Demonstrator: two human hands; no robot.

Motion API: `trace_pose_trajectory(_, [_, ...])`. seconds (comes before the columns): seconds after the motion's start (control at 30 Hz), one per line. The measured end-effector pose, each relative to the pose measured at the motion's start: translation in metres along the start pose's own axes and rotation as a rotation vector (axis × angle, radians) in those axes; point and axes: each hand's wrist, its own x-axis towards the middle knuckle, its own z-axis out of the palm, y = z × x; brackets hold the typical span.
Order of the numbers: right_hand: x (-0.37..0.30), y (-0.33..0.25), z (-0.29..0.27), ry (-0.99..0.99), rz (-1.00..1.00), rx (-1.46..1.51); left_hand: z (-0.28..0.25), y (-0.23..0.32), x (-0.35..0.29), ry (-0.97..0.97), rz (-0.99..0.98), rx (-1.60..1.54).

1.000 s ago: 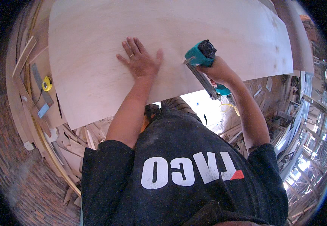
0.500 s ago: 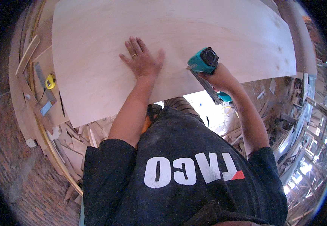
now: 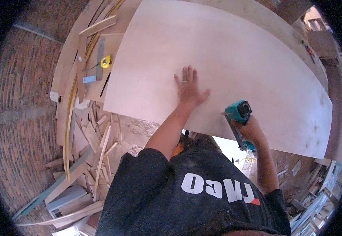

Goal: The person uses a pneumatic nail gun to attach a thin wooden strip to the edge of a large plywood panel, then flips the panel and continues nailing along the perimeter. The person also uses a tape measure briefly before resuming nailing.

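Note:
A large pale plywood sheet point(image 3: 226, 51) lies before me, its near edge close to my body. Flat on it, fingers spread, rests my left hand point(image 3: 190, 91), which wears a ring. My right hand point(image 3: 250, 128) is wrapped round the handle of a teal and black nail gun point(image 3: 238, 112). The nail gun stands over the sheet near its front edge, right of my left hand, with its nose toward the wood. Whether the nose touches the sheet I cannot tell.
Left of the sheet lie a yellow tape measure point(image 3: 106, 61), a try square point(image 3: 96, 74) and wood strips point(image 3: 98, 26). Offcuts point(image 3: 88, 137) litter the floor at lower left, beside a brick wall point(image 3: 29, 86). A red-handled tool point(image 3: 310, 51) sits beyond the sheet at far right.
The view has swung left, so the sheet and both hands appear farther right and lower, with more floor showing. My left hand stays spread on the sheet; my right keeps hold of the nail gun.

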Motion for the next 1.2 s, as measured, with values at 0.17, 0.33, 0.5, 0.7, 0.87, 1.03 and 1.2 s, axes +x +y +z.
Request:
trace_pose_trajectory(0.17, [-0.011,0.011,0.004,0.012,-0.054,0.021,-0.001,-0.015,0.002,0.054,0.028,0.094])
trace_pose_trajectory(0.33, [-0.038,0.067,0.002,0.087,0.049,0.01,0.01,-0.015,0.019,0.042,0.06,0.106])
trace_pose_trajectory(0.5, [-0.064,0.087,0.035,0.255,0.338,0.059,0.038,-0.053,0.055,0.073,0.028,0.172])
trace_pose_trajectory(0.7, [-0.119,0.152,0.136,0.519,0.725,0.422,0.06,-0.081,0.083,0.006,-0.006,0.257])
trace_pose_trajectory(0.87, [-0.161,0.228,0.305,0.639,1.069,0.482,0.079,-0.103,0.104,-0.066,-0.021,0.312])
trace_pose_trajectory(1.03, [-0.187,0.267,0.456,0.693,1.334,0.765,0.132,-0.151,0.148,-0.01,-0.022,0.332])
trace_pose_trajectory(1.2, [-0.209,0.276,0.542,0.648,1.495,0.869,0.168,-0.137,0.143,0.211,0.061,0.281])
